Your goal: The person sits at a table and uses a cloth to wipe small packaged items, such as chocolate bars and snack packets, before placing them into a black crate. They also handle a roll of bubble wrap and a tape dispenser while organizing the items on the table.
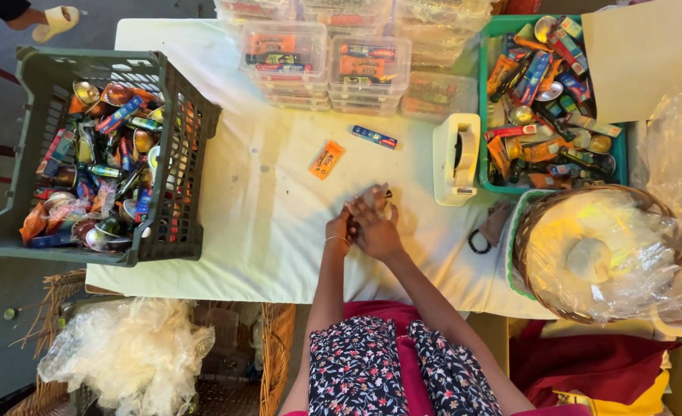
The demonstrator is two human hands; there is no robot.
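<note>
While both hands (pixel 368 219) clasp together — flat orange packet (pixel 326 159) lies near

We see a grey crate (pixel 187 154) of wrapped sweets at left, stacked clear boxes (pixel 318 62) ahead, a tape dispenser (pixel 456 158), and a cellophane-lined wicker basket (pixel 587 254) at right

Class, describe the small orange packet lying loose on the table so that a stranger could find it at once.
Start at the white table between the dark crate and the green bin. Just beyond the person's joined hands lies the orange packet, flat and tilted. Its only loose neighbour is a blue packet, longer and slimmer.
</note>
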